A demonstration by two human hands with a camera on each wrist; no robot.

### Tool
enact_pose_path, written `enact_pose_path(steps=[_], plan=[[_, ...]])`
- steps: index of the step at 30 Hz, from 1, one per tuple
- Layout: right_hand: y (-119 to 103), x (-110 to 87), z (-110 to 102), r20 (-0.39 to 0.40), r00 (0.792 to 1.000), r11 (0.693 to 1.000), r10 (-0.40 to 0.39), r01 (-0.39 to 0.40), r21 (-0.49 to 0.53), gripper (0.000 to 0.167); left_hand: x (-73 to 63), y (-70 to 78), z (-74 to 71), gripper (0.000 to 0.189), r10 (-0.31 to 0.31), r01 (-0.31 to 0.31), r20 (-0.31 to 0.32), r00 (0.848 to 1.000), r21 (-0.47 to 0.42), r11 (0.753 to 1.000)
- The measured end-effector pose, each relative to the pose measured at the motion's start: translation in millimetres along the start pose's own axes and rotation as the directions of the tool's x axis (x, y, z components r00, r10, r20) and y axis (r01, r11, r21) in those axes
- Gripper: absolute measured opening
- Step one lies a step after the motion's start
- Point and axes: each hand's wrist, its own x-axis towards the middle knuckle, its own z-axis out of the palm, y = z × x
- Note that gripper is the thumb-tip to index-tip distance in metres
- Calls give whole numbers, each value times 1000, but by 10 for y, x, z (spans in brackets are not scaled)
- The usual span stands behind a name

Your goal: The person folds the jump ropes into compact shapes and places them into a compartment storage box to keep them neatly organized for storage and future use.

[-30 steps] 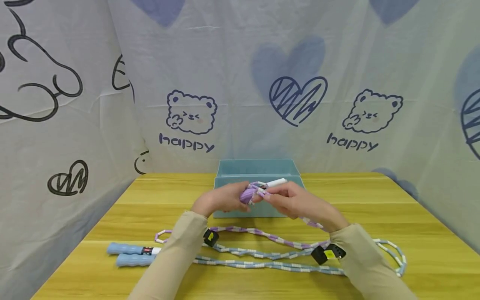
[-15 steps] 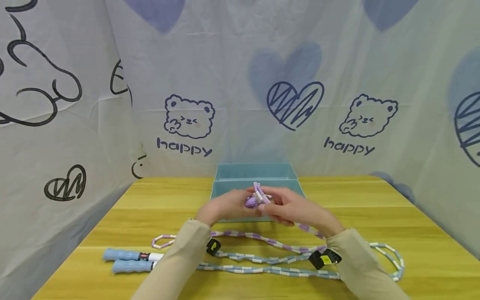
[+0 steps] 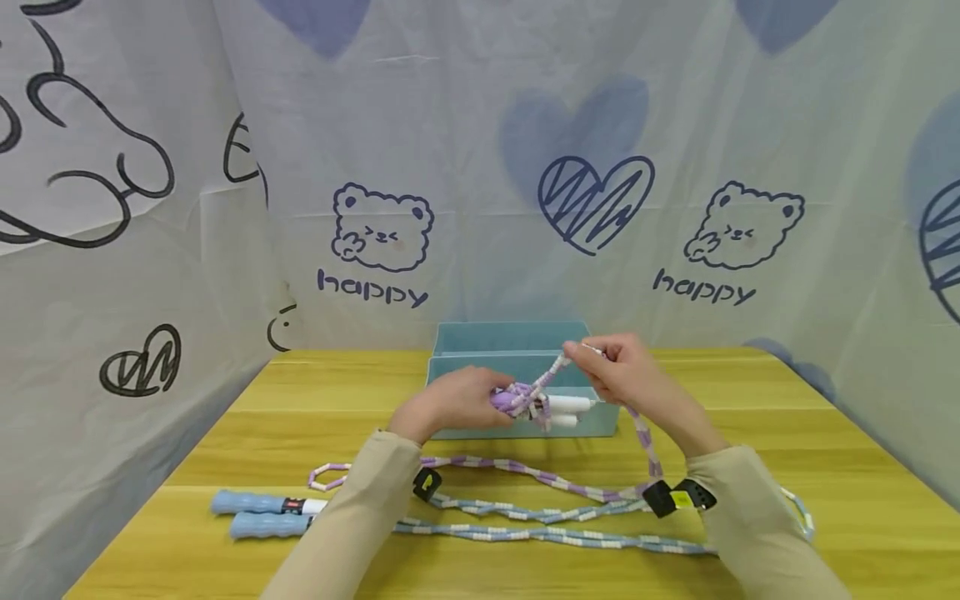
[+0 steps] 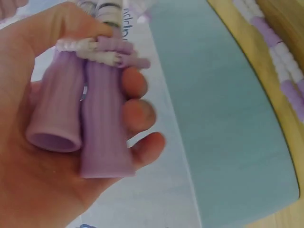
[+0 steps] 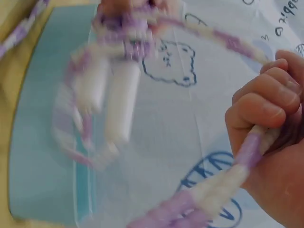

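A purple-and-white beaded jump rope is held by both hands above the table. My left hand (image 3: 457, 404) grips its two purple handles (image 4: 107, 118) side by side, fingers curled round them; turns of beaded cord (image 4: 102, 50) cross over the handles near the thumb. White handle ends (image 5: 121, 104) stick out beyond the hand, blurred in the right wrist view. To the right and a little higher, my right hand (image 3: 630, 375) grips the doubled beaded cord (image 5: 228, 185). One stretch runs taut from it to the handles, and the other drops to the table.
A light blue open box (image 3: 480, 362) stands behind the hands at the table's back. Across the front of the wooden table (image 3: 300, 392) lies a blue-and-white beaded jump rope with light blue handles (image 3: 266, 525). A printed cloth (image 3: 480, 150) hangs behind.
My right hand has moved away from the left, up and to the right, drawing the beaded cord out. My left hand keeps its grip on the handles, whose white ends now show.
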Motion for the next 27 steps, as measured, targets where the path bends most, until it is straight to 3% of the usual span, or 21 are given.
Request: enact_pose_path(steps=[4, 7, 11, 20, 27], plan=[[7, -13, -72, -22, 1000, 999, 7, -8, -48, 47, -32, 24, -33, 42, 34, -33, 33, 999, -3, 999], [12, -8, -105, 0, 1000, 1000, 7, -7, -16, 40, -58, 26, -47, 45, 23, -24, 57, 998, 5, 1000], [8, -23, -156, -22, 999, 997, 32, -30, 75, 25, -76, 37, -50, 52, -21, 19, 60, 998, 33, 999], [-29, -12, -184, -134, 991, 965, 21, 15, 262, 26, -89, 24, -65, 54, -30, 30, 61, 998, 1, 1000], [39, -18, -253, -163, 983, 974, 81, -44, 221, 31, -63, 4, -26, 38, 1, -2, 72, 997, 20, 1000]])
